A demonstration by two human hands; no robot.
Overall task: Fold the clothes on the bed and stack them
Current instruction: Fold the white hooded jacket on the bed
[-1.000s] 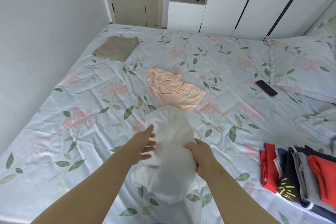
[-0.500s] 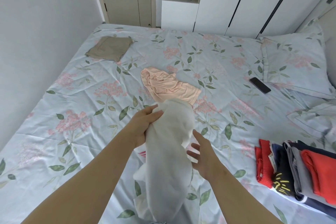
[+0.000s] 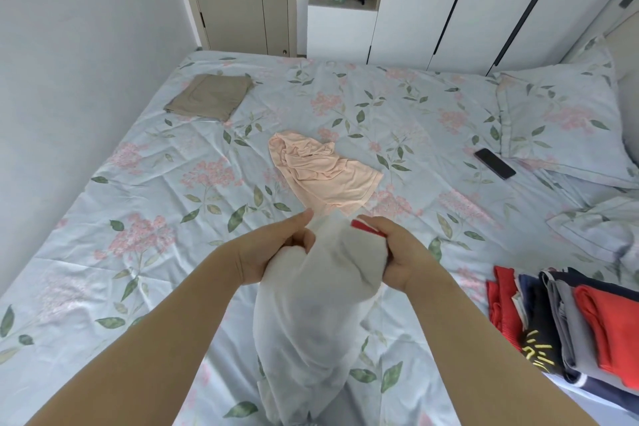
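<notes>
Over floral bed (image 3: 415, 107), left hand (image 3: 273, 252) and right hand (image 3: 397, 254) each grip the white garment (image 3: 311, 315).

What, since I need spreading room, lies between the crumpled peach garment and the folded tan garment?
Only floral bedsheet between crumpled peach garment and folded tan garment; head view.

Right hand (image 3: 397, 252) — open before — now grips the white garment (image 3: 318, 304).

Head-worn view, forward-down over the bed (image 3: 380, 107)
</notes>
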